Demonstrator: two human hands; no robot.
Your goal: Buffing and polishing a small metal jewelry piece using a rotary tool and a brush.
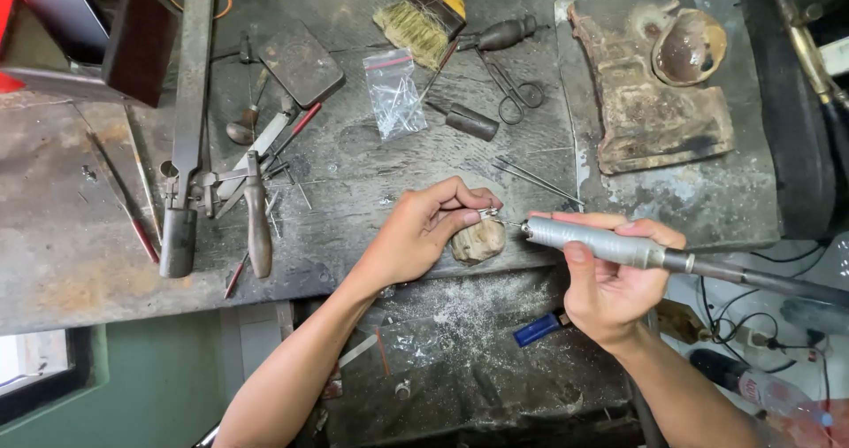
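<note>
So the left hand [424, 231] is pinched shut on a tiny metal piece [489, 212], thumb and forefinger, braced against a worn wooden bench peg [478, 240] just under the fingertips; the right hand [610, 280] is wrapped closed around a grey rotary handpiece [594, 241], thumb on top. The handpiece's long axis runs sideways, from the right hand straight toward the left, and its thin bit [513, 224] sits right at the piece, touching or a hair off, can't tell; that lineup is the whole thing here. The piece lies just beyond the left fingertips, so the left hand is nearer. It's too small and mostly covered by fingers to say what it is; the handpiece's cable [761, 280] runs off the right edge. Farther out from the left hand there's scissors [513, 90], a brush [423, 19] and 1 small plastic bag [395, 94].
</note>
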